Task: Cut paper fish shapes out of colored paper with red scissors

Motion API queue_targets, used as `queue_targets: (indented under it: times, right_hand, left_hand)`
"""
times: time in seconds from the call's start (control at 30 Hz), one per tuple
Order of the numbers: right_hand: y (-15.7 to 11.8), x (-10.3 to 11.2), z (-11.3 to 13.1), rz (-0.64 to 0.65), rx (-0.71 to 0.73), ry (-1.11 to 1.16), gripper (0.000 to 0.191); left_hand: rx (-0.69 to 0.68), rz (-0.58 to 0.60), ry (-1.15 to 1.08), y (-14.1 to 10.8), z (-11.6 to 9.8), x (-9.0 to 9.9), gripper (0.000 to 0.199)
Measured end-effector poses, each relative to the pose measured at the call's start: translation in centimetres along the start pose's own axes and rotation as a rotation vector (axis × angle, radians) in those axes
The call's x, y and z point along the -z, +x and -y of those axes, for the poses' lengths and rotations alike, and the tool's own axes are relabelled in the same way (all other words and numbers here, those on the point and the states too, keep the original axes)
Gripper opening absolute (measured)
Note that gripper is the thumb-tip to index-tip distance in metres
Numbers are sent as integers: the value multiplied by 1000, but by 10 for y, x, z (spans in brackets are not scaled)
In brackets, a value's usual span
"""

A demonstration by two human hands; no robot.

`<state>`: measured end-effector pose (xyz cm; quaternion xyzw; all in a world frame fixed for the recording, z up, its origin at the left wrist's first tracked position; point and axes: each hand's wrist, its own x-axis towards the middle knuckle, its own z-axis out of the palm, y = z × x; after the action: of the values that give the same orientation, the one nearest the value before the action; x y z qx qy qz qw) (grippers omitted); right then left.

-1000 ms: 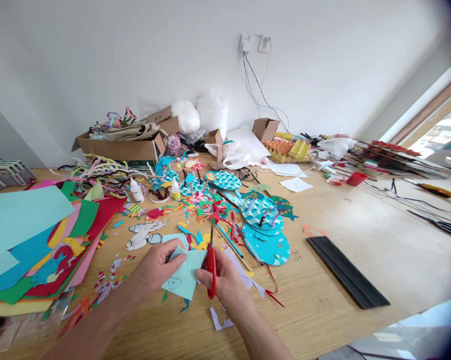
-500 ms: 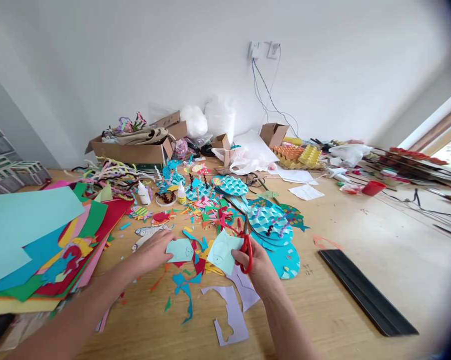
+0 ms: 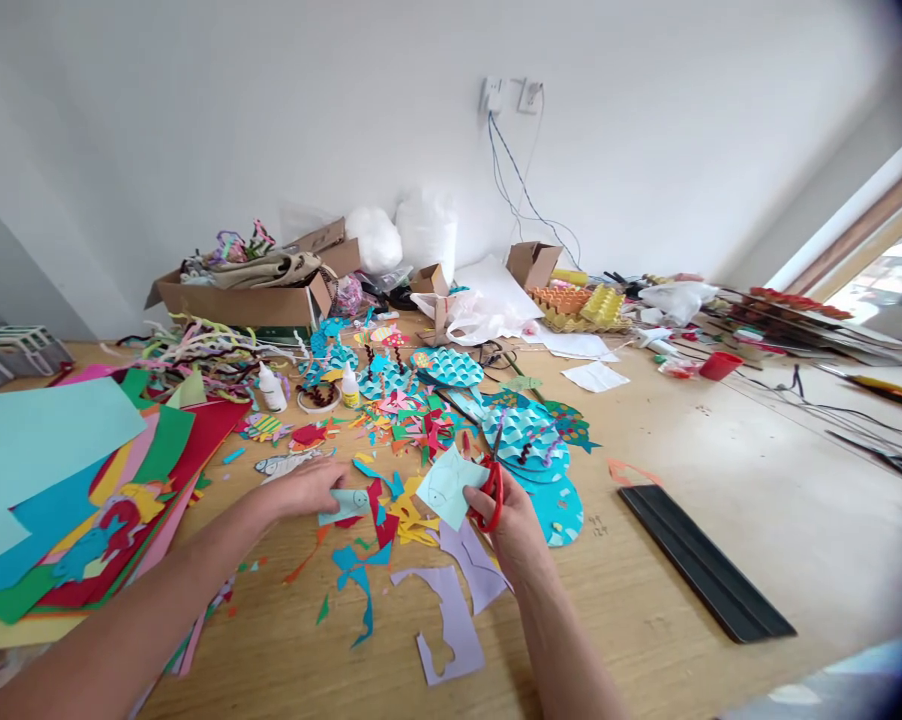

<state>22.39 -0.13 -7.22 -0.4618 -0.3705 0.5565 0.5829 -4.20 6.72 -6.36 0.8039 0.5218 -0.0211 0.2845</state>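
Observation:
My left hand [image 3: 310, 487] pinches a small light-blue paper piece [image 3: 348, 508] by its left edge; part of a fish drawing with an eye shows on it. Between the thumb and fingers of my right hand [image 3: 512, 520] is a second light-blue paper piece [image 3: 445, 482], with curved pencil lines on it. The same hand grips red-handled scissors [image 3: 494, 500], their blades pointing up and away from me. Below the papers lie yellow scraps [image 3: 413, 515], blue scraps [image 3: 362, 580] and lilac offcuts [image 3: 451, 620]. A drawn white paper fish [image 3: 286, 464] lies just beyond my left hand.
Coloured paper sheets [image 3: 46, 430] are stacked at left. Two glue bottles [image 3: 272, 388] stand behind the scraps. Blue woven-paper discs [image 3: 522, 440] lie beyond my right hand. A black tray [image 3: 702, 560] is at right; a cardboard box [image 3: 241, 303] stands by the wall.
The view has shifted slightly right. The paper in my left hand has tilted and shows a narrower face. My right hand still holds the scissors and the other piece.

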Motion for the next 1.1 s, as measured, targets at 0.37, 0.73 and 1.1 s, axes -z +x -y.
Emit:
queue_targets:
  times: [0.37, 0.73, 1.1]
  right_hand:
    - [-25, 56, 34, -126, 103, -514, 19]
    - [-48, 108, 23, -194, 49, -1165, 19]
    - [-58, 102, 37, -556, 123, -1140, 30]
  left_hand:
    - [-36, -183, -351, -39, -20, 34, 28]
    - [85, -332, -759, -68, -26, 4, 44]
    - [107, -391, -738, -72, -43, 3, 39]
